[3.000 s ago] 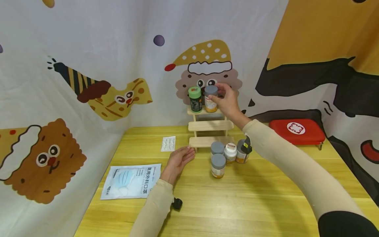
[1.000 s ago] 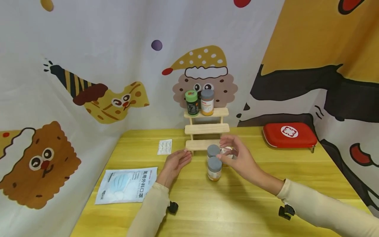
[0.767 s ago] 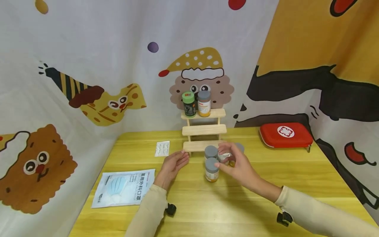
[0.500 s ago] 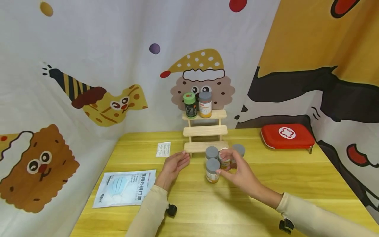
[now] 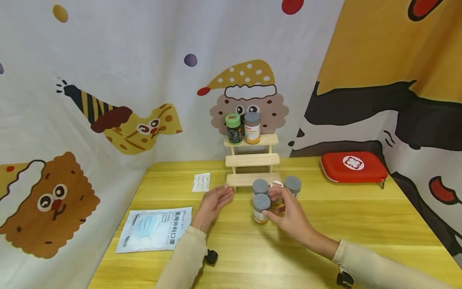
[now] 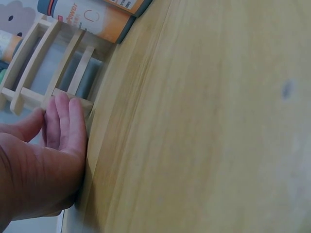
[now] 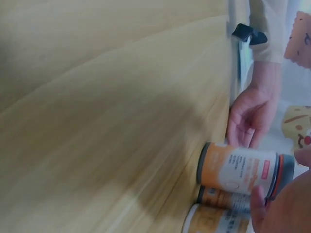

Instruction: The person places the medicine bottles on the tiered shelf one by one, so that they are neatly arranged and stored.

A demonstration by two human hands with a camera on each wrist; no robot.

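My left hand (image 5: 215, 202) lies beside the lower left corner of a small three-step wooden shelf (image 5: 252, 159). Its fingers are nearly straight, tips at the bottom step. My right hand (image 5: 294, 214) has thumb and fingers curved around the right side of the front grey-capped pill bottle (image 5: 261, 214), which stands upright on the table. In the right wrist view, digits sit on two sides of that pill bottle (image 7: 240, 167). Behind it are another grey-capped bottle (image 5: 259, 186), a white-capped bottle (image 5: 276, 184), partly hidden by my fingers, and a third grey-capped bottle (image 5: 293, 184).
On the top step stand a green-capped black bottle (image 5: 234, 130) and a grey-capped bottle (image 5: 252, 129). A red first-aid case (image 5: 353, 166) lies at the back right. A mask packet (image 5: 154, 229) and a small printed card (image 5: 201, 182) lie left.
My right hand let go of a bottle on the top step and came down to the group on the table. Its fingers have since drawn closer around the front bottle. The left hand stays by the shelf.
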